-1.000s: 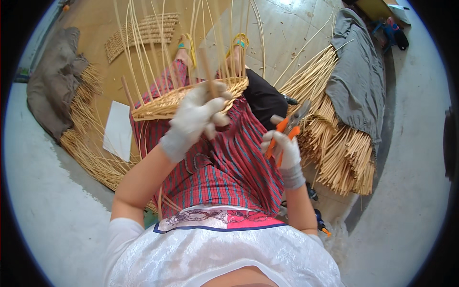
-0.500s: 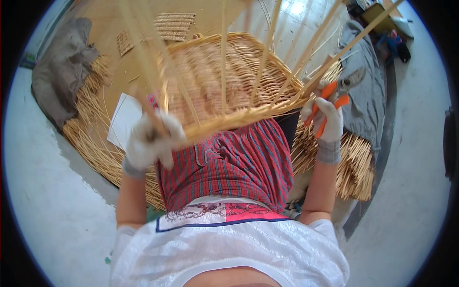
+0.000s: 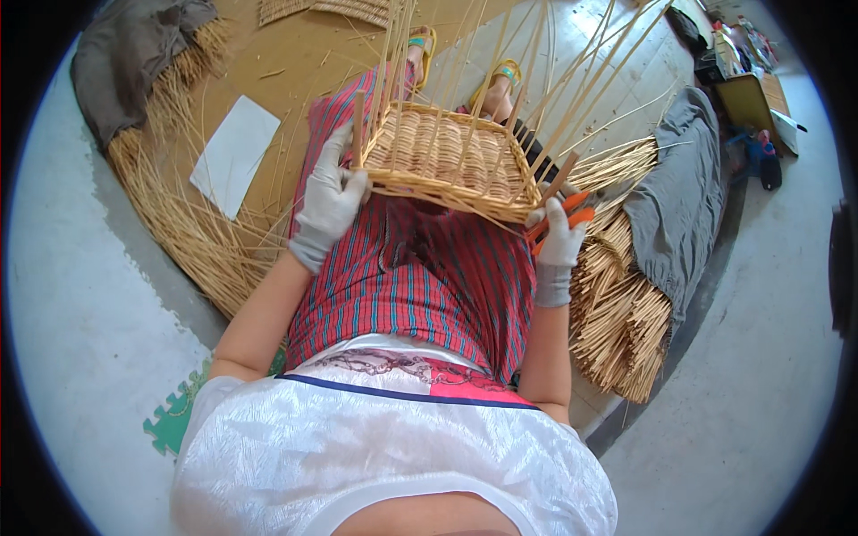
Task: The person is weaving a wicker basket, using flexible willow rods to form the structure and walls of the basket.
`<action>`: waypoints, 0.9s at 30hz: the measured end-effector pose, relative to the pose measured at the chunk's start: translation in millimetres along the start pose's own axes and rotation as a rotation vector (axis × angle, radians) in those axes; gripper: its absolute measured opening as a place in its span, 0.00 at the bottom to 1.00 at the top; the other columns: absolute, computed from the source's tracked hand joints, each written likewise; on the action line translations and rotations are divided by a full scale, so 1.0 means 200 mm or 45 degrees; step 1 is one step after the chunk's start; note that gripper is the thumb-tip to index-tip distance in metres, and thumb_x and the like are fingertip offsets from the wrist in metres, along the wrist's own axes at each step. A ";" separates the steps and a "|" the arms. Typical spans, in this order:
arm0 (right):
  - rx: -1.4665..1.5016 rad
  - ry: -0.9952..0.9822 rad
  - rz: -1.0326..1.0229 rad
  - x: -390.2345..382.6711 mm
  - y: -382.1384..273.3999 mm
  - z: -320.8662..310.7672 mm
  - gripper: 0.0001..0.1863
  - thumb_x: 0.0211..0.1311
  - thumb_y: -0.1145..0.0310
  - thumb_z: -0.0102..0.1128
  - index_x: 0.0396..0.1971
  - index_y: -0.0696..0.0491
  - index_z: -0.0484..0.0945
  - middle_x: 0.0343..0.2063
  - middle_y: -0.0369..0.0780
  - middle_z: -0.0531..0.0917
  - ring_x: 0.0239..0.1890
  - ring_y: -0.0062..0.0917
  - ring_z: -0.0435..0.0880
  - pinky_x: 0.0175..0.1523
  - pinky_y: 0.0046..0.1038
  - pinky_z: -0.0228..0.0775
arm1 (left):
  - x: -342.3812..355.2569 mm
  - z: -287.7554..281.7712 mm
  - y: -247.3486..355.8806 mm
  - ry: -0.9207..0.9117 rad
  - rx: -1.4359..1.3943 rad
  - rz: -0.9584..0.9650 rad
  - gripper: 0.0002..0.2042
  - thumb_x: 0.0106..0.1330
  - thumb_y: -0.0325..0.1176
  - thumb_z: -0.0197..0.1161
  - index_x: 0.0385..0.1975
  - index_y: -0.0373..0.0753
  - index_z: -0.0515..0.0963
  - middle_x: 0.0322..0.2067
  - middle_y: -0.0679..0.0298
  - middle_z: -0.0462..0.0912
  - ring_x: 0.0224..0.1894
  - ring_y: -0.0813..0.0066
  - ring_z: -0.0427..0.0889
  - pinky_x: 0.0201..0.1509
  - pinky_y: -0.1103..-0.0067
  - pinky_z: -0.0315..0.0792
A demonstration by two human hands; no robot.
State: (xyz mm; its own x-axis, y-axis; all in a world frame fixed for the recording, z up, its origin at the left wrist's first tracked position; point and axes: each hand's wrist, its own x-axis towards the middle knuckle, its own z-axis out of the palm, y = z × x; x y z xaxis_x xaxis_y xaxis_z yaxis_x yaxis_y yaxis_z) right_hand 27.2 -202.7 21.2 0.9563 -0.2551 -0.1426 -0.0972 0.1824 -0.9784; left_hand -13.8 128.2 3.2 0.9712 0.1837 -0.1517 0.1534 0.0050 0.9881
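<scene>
Lowered since half a second ago, a shallow, tan wicker basket (image 3: pixel 451 161) sits above red-striped cloth (image 3: pixel 402 295). White-gloved left hand (image 3: pixel 327 204) grips its left corner, fingers partly curled; white-gloved right hand (image 3: pixel 561 237), fingers closed around orange-handled metal shears (image 3: pixel 580 216), meets its right corner.

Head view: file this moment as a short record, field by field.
Workpiece: wicker basket, held over the striped cloth on the lap
Left hand: white-gloved, holding the basket's near-left corner by a wooden post
Right hand: white-gloved, holding orange-handled pruning shears at the near-right corner
Floor left: white sheet, loose wicker rods
Floor right: wicker bundle partly under grey cloth
</scene>
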 end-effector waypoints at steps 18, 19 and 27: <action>-1.839 -0.274 -1.070 -0.27 0.06 0.16 0.44 0.39 0.54 0.79 0.62 0.41 0.73 0.48 0.36 0.75 0.52 0.36 0.74 0.57 0.43 0.64 | -0.25 0.28 0.16 -0.681 1.066 1.156 0.13 0.57 0.33 0.60 0.42 0.47 0.81 0.44 0.67 0.80 0.49 0.69 0.81 0.51 0.68 0.77; -1.843 -0.261 -1.046 -0.26 0.08 0.18 0.43 0.39 0.53 0.79 0.62 0.40 0.74 0.48 0.36 0.75 0.52 0.37 0.74 0.57 0.43 0.64 | -0.24 0.29 0.17 -0.680 1.071 1.155 0.13 0.57 0.33 0.60 0.42 0.47 0.81 0.44 0.67 0.80 0.49 0.69 0.81 0.51 0.68 0.77; -1.130 -0.011 -0.677 -0.20 0.05 -0.22 0.22 0.55 0.76 0.69 0.51 0.52 0.78 0.37 0.37 0.84 0.36 0.26 0.83 0.39 0.28 0.77 | -0.32 0.45 0.24 -0.797 0.421 1.583 0.14 0.53 0.32 0.65 0.40 0.45 0.77 0.37 0.64 0.74 0.33 0.71 0.79 0.35 0.73 0.76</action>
State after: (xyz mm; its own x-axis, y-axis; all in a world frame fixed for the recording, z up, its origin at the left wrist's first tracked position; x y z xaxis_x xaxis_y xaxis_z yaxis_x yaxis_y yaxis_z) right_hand -23.7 -231.8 11.4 0.9368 -0.0904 0.3379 0.1736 -0.7186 -0.6734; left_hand -51.5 28.5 58.7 0.4093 -0.5577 0.7221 -0.8914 -0.0758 0.4468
